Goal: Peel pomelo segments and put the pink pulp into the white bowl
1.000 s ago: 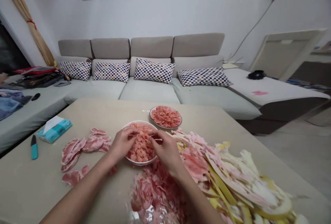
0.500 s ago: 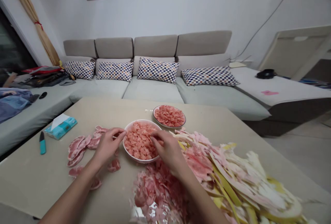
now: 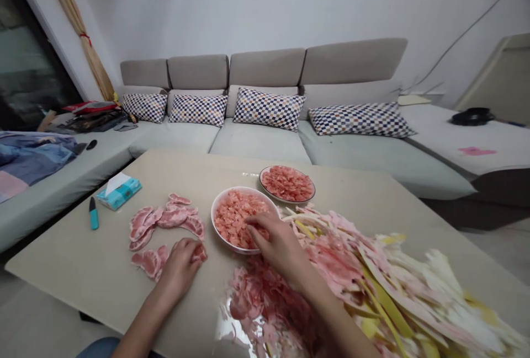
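My left hand point(image 3: 182, 267) is down on the table, its fingers closed round a small pomelo segment point(image 3: 199, 252). Over the right side of a white bowl point(image 3: 214, 224) my right hand point(image 3: 278, 241) hovers, thumb and fingers slightly apart with nothing visible between them. Peeled pink pomelo pulp point(image 3: 234, 214) fills that bowl. Left of it lie several pomelo segments still in their skins point(image 3: 144, 225). Under my right forearm spreads a heap of pink membrane scraps point(image 3: 252, 297), partly hidden by the arm.
Behind the bowl stands a dark-rimmed plate of pulp point(image 3: 287, 183). Thick pomelo peels point(image 3: 389, 286) cover the table's right side. A tissue pack point(image 3: 120, 191) and a teal-handled knife point(image 3: 94, 214) lie at the left. A sofa point(image 3: 256, 140) runs along the far side.
My left hand has left the bowl's rim, moved down towards me and taken hold of a pomelo segment. My right hand stays over the bowl. The view has swung slightly left.
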Available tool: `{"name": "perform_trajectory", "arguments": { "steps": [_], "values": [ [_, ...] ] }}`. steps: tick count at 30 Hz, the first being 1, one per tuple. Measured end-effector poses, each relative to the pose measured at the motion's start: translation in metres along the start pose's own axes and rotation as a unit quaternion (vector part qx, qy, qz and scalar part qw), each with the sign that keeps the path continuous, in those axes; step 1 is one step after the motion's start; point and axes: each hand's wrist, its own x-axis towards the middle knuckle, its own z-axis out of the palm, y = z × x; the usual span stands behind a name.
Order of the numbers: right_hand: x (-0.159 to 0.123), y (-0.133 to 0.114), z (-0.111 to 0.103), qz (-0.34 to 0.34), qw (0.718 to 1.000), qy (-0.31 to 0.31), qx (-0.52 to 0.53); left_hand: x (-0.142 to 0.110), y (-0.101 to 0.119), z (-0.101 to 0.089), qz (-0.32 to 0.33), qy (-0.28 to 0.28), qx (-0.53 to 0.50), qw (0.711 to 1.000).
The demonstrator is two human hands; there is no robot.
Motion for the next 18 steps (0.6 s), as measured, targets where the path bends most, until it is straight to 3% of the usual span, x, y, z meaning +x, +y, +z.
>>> {"name": "perform_trajectory", "arguments": {
  "steps": [4,7,9,14,16,18],
  "values": [
    [-0.005,-0.016,0.005,0.001,0.995,-0.059,0.076,-0.002,0.007,-0.009,0.009,0.008,-0.06,0.998],
    [-0.009,-0.026,0.011,0.023,0.987,-0.094,0.125,-0.008,0.025,-0.018,0.013,0.04,-0.178,0.983],
    [-0.012,-0.031,0.014,0.037,0.982,-0.106,0.152,-0.011,0.04,-0.024,0.048,0.076,-0.192,0.977],
    [-0.015,-0.042,0.009,0.049,0.979,-0.046,0.193,-0.012,0.077,-0.025,0.102,0.158,-0.178,0.966],
    [-0.014,-0.044,0.004,0.048,0.979,-0.018,0.197,-0.01,0.087,-0.023,0.078,0.165,-0.242,0.953],
    [-0.014,-0.043,0.0,0.049,0.98,-0.008,0.195,-0.007,0.092,-0.022,0.03,0.133,-0.345,0.929]
  ]
}}
